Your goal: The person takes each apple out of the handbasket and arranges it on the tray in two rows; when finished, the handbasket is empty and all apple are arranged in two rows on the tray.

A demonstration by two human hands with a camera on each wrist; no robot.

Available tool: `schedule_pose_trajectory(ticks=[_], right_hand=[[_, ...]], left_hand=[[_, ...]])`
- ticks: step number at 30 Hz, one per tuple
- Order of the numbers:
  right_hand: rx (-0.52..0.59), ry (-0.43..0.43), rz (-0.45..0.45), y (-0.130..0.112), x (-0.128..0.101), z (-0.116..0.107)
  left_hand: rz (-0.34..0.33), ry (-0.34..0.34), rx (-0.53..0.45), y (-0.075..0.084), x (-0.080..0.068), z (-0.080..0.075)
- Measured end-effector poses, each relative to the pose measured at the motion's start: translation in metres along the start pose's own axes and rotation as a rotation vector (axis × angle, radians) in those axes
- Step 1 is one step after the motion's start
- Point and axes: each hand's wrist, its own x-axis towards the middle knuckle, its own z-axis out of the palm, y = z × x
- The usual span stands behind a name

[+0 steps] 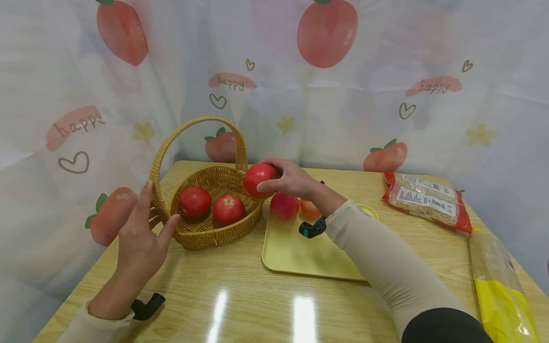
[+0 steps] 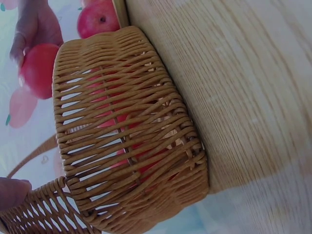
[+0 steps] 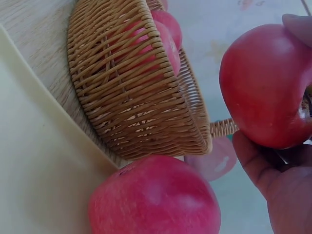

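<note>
My right hand (image 1: 296,181) grips a glossy red tomato (image 1: 259,180), holding it above the right rim of a wicker basket (image 1: 218,238). In the right wrist view the tomato (image 3: 263,87) sits between thumb and fingers. Two more red fruits lie inside the basket, a left one (image 1: 195,202) and a right one (image 1: 229,210) with a pale scar on top. My left hand (image 1: 143,238) holds the basket at the foot of its handle, thumb near the rim. Below the right hand, a pinkish-red apple (image 1: 285,206) and a partly hidden orange-red fruit (image 1: 309,209) lie on a yellow tray (image 1: 300,252).
A clear bag with red edges and white labels (image 1: 429,200) lies at the right back of the wooden table (image 1: 240,295). In front of it is a clear and yellow package (image 1: 502,295). A fruit-printed curtain (image 1: 343,109) hangs behind and at the sides.
</note>
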Motion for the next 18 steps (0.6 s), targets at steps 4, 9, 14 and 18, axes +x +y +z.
schedule_pose_trajectory(ticks=[4, 9, 14, 18], right_hand=[[0.002, 0.013, 0.011, 0.001, -0.004, -0.001], [0.002, 0.000, 0.006, 0.002, -0.011, -0.003], [-0.012, -0.006, 0.028, 0.004, -0.020, -0.005], [-0.018, -0.007, 0.041, 0.006, -0.027, -0.006]], left_hand=[[-0.006, -0.002, 0.001, -0.001, 0.000, 0.000], [-0.008, -0.002, 0.003, 0.000, 0.000, 0.000], [-0.002, 0.002, 0.005, 0.000, 0.001, 0.000], [-0.005, -0.003, 0.004, -0.001, 0.001, 0.000]])
